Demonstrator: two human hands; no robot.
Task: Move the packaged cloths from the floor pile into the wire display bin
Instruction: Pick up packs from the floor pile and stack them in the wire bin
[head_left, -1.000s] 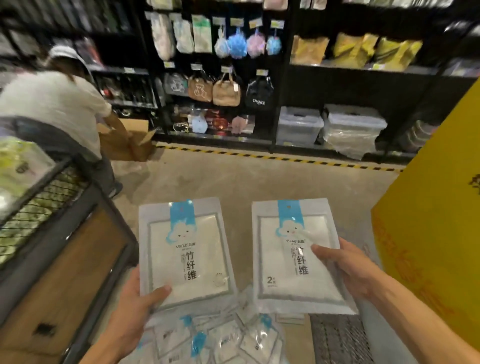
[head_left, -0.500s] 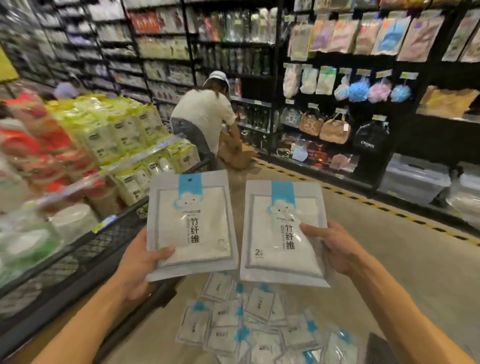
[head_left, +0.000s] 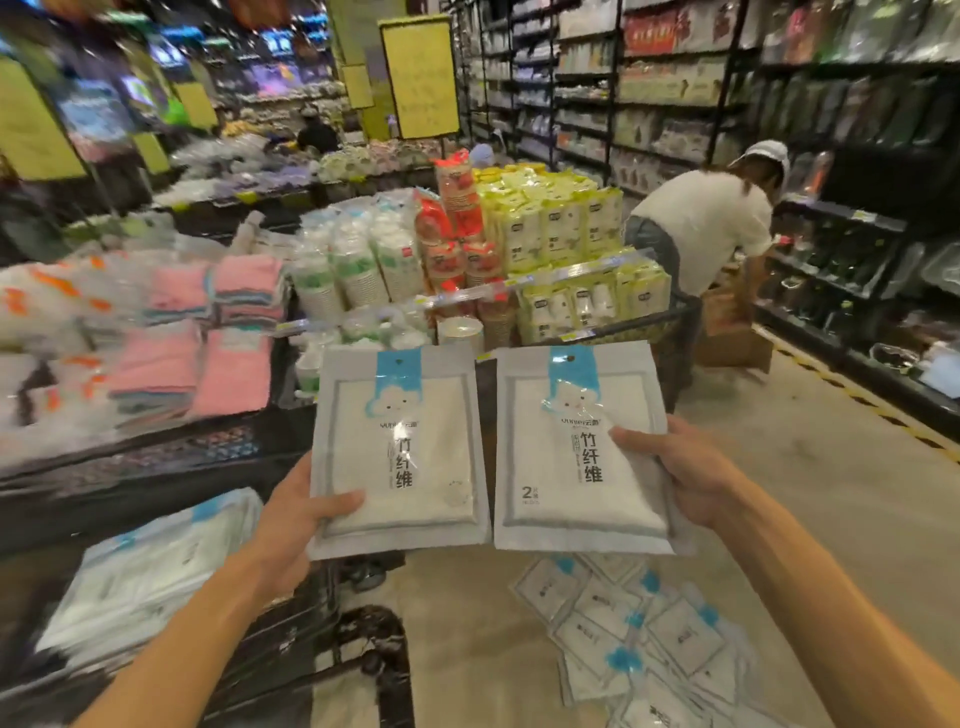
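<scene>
A: What is lying nearest, low down?
B: The floor pile (head_left: 639, 639) of packaged cloths is lying on the concrete floor (head_left: 831, 467), under the right forearm. To the left, more white packs (head_left: 150, 566) are sitting in the wire display bin (head_left: 171, 457), blurred.

A: And the hands?
B: The left hand (head_left: 291, 525) is gripping the left pack (head_left: 397, 452) at its lower left corner, thumb lying over the front. The right hand (head_left: 675, 467) is gripping the right pack (head_left: 579, 452) at its right edge, thumb pressing on the front. Both packs are being held upright, side by side, above the floor and just beside the bin's corner.

A: Further off?
B: Folded pink towels (head_left: 208, 332) are stacking up in the bin, then cups (head_left: 358, 260) and yellow-green packs (head_left: 561, 228). Beyond, a person in a white shirt (head_left: 711, 228) is bending towards the dark shelves (head_left: 857, 156), beside a cardboard box (head_left: 727, 338).
</scene>
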